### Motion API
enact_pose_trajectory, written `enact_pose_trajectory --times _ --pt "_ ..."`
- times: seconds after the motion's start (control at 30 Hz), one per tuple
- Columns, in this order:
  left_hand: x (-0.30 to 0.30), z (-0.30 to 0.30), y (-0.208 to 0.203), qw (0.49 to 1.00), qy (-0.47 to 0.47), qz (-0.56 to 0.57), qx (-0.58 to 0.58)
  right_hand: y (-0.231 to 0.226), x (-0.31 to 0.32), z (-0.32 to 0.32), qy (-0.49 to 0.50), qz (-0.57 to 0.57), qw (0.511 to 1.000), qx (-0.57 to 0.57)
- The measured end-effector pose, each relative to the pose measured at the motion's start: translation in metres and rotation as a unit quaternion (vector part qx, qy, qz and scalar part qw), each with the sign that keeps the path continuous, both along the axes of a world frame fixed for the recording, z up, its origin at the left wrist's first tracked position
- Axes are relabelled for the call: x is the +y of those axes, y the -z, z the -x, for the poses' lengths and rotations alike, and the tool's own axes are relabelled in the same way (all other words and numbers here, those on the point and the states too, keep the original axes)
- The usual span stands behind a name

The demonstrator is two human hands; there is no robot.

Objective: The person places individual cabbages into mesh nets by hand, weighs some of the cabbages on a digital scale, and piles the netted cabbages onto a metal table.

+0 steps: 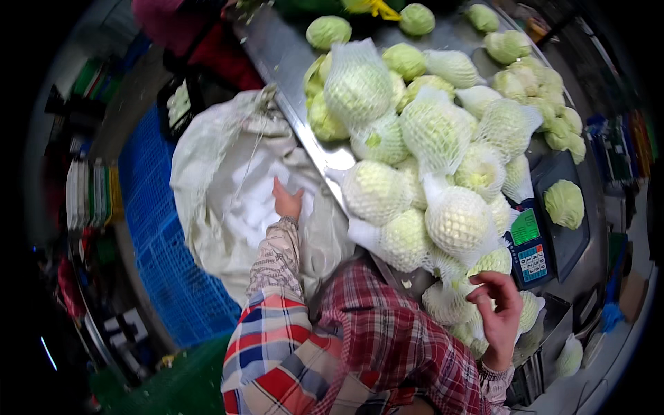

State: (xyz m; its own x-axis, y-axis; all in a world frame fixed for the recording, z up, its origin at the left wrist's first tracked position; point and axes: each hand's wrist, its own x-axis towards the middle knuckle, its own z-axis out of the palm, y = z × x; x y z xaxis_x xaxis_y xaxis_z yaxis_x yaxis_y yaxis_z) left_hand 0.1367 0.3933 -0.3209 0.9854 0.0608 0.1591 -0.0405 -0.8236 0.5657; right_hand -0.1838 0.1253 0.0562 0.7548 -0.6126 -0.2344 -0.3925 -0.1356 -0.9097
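My left hand (287, 199) reaches into a big white woven sack (200, 166), its thumb and fingers apart. Inside the sack, close to the fingertips, lie white foam net sleeves (256, 200); none is visibly held. My right hand (496, 311) hovers over the near end of a pile of cabbages, with its fingers bent, a gap to the thumb and nothing seen between them. Many of these pale green heads wear white foam nets, such as the netted cabbage (458, 220) in the middle. A bare cabbage (329, 32) sits at the far left of the pile.
The heap rests on a metal table (283, 55). At right, a digital scale (529, 242) with a lit green display bears a bare cabbage (564, 204). Blue plastic crates (155, 207) stand left of the sack. Someone in dark red (214, 52) is at the far left.
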Motion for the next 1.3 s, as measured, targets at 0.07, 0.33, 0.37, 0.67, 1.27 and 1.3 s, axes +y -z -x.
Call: enact_pose_trajectory --times 0.07,0.33,0.37,0.67,1.27,1.3 --pt "0.163 -0.079 0.131 0.973 -0.041 -0.227 0.031 -0.001 -0.004 -0.013 -0.114 0.020 0.993 -0.006" --pt "0.085 -0.053 -0.197 0.972 0.114 0.093 -0.183 0.016 0.016 0.021 -0.081 0.075 0.993 -0.030" --pt "0.060 -0.045 -0.247 0.933 0.176 0.101 -0.296 0.011 0.017 0.022 -0.088 0.096 0.991 -0.035" --pt "-0.177 0.118 -0.441 0.578 0.762 0.273 0.107 -0.052 -0.003 -0.027 -0.115 0.272 0.878 -0.377" --pt "-0.216 0.236 -0.357 0.624 0.610 0.489 -0.012 -0.004 0.009 0.026 0.225 0.226 0.895 -0.313" --pt "-0.216 0.237 -0.357 0.640 0.594 0.487 0.003 -0.002 0.010 0.024 0.232 0.234 0.890 -0.314"
